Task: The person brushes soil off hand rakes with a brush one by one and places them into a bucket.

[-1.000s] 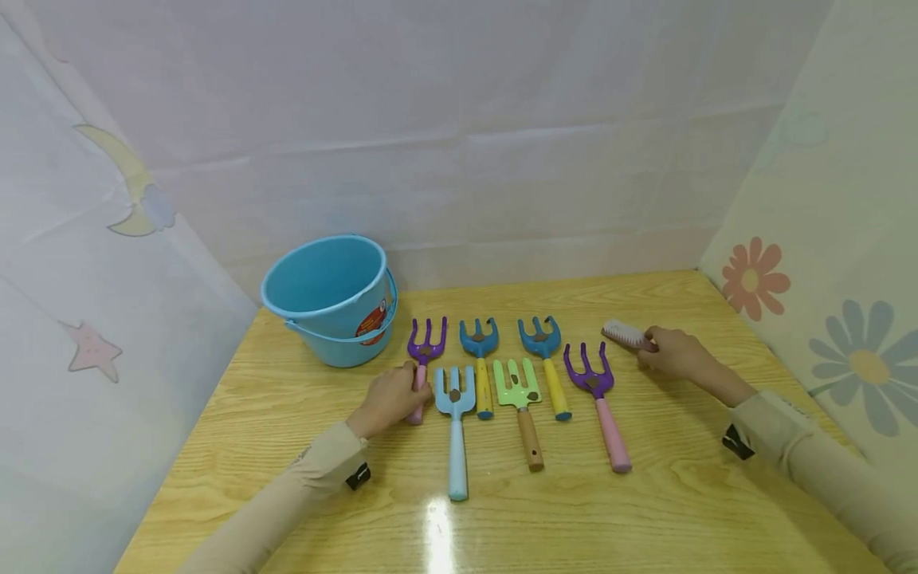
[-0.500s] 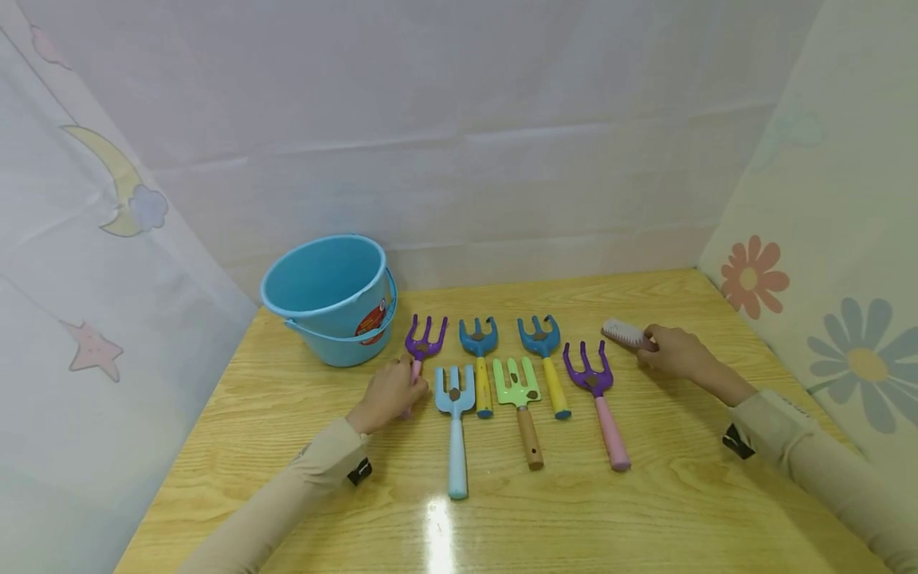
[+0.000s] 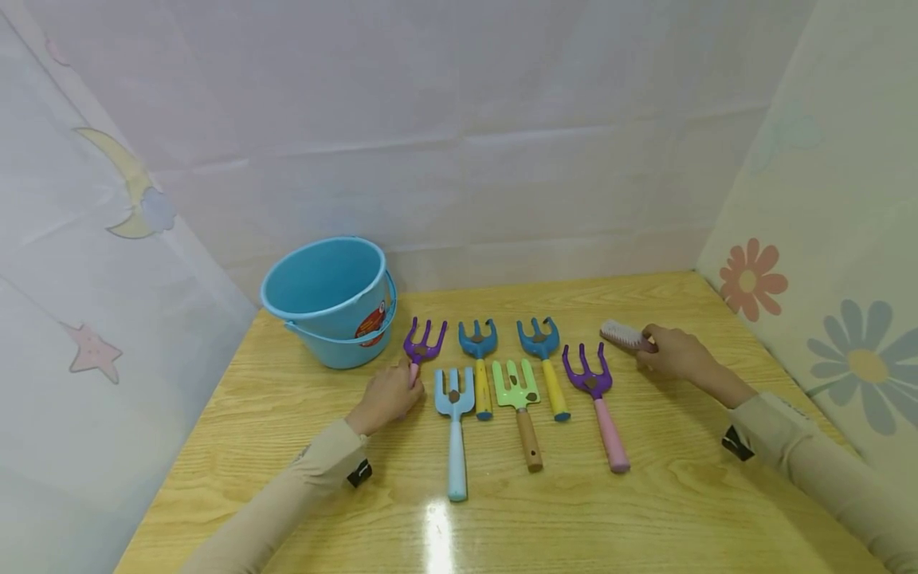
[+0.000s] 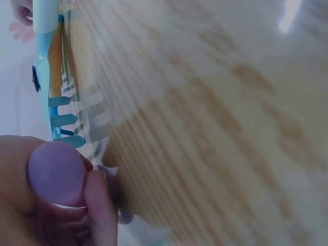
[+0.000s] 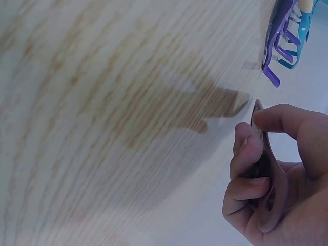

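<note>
My left hand (image 3: 387, 396) grips the pink handle of a purple hand fork (image 3: 423, 349) beside the bucket; its prongs point away from me. The round handle end (image 4: 56, 173) fills part of the left wrist view, with fingers and thumb around it. At the right my right hand (image 3: 674, 353) holds a brush (image 3: 622, 334) with pale bristles by its brownish handle (image 5: 277, 192), thumb on one side and curled fingers on the other. Just right of the left hand lies a light blue hand fork (image 3: 457, 450). Brown patches mark the forks.
A blue bucket (image 3: 326, 351) stands at the back left. Two blue forks with yellow handles (image 3: 484, 391), a green fork (image 3: 528, 438) with a wooden handle and another purple fork (image 3: 610, 434) lie mid-table. Fabric walls (image 3: 459, 143) border the wooden table (image 3: 545, 526).
The left hand has shifted slightly left with the purple fork, whose handle now slants more toward the lower left. The right hand and brush stay in place.
</note>
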`<state>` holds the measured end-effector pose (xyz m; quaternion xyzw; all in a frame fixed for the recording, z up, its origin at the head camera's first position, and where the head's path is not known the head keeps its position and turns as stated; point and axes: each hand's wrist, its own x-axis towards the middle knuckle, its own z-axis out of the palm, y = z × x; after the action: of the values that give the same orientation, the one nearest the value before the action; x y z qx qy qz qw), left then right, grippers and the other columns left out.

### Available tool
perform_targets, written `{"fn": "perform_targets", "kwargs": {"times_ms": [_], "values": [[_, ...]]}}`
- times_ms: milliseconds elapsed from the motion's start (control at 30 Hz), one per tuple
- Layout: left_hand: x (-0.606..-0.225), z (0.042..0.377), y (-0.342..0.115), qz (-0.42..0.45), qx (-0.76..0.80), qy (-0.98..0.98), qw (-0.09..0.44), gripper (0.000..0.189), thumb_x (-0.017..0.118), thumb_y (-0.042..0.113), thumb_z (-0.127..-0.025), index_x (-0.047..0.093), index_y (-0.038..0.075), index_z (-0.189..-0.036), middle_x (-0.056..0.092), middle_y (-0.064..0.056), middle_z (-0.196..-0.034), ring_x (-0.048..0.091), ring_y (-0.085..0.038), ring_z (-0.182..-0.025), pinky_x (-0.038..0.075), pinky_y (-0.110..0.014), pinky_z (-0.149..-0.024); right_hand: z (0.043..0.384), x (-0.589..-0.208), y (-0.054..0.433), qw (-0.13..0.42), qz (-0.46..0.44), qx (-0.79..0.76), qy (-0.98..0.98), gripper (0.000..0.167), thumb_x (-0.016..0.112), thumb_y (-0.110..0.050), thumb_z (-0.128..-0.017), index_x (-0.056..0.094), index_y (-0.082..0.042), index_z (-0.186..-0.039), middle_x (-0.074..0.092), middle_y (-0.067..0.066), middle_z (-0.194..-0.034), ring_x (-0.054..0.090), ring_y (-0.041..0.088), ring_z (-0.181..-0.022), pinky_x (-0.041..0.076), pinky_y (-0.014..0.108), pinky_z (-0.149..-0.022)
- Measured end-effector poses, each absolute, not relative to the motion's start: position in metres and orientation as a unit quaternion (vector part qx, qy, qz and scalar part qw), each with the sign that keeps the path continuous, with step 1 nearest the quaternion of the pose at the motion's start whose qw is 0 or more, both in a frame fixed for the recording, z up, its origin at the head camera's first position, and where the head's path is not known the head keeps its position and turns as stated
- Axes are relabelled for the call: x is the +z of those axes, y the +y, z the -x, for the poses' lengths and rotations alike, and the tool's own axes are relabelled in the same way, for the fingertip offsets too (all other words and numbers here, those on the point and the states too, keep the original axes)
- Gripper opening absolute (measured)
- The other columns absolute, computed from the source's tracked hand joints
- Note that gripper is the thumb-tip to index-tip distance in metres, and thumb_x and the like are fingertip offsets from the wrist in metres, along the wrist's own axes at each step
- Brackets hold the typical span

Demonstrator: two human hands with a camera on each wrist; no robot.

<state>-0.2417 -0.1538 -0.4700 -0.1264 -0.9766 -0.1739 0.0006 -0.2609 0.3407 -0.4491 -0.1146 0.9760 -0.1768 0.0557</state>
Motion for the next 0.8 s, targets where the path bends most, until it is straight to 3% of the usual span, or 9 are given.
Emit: {"fn": "perform_targets", "kwargs": {"times_ms": [300,600,800], "values": [[-0.4703,0.2416,-0.1538,0.116,-0.185,-0.976,-0.013,0.026,0.061,0.017,-0.094,0.057,-0.006,-0.106,0.05,-0.007,-0.069,0.054,-0.024,-0.064,0.049,-0.044,-0.059,0.2612,-0.4506,0.3404,0.054,0.111,-0.174,0.977,0.05,0.06,-0.019,-0.095,0.047,0.02,-0.123,0.063,0.006,-0.075,0.056,0.018,-0.062,0.044,0.034,-0.053],[-0.4713,0.2409,-0.1548,0.123,-0.212,-0.97,0.001,0.014,0.058,0.013,-0.094,0.053,0.002,-0.088,0.048,-0.005,-0.064,0.05,-0.02,-0.056,0.044,-0.037,-0.052,0.2574,-0.449,0.3371,0.034,0.093,-0.167,0.981,0.051,0.061,-0.024,-0.096,0.049,0.017,-0.124,0.062,0.006,-0.074,0.051,0.018,-0.059,0.039,0.032,-0.048],[-0.4711,0.2403,-0.1559,0.114,-0.215,-0.97,0.007,0.014,0.057,0.013,-0.094,0.052,0.003,-0.087,0.048,-0.006,-0.064,0.05,-0.022,-0.057,0.045,-0.04,-0.054,0.2553,-0.4486,0.334,0.019,0.094,-0.166,0.981,0.05,0.063,-0.023,-0.095,0.051,0.017,-0.122,0.062,0.007,-0.074,0.05,0.017,-0.057,0.039,0.031,-0.047]]}}
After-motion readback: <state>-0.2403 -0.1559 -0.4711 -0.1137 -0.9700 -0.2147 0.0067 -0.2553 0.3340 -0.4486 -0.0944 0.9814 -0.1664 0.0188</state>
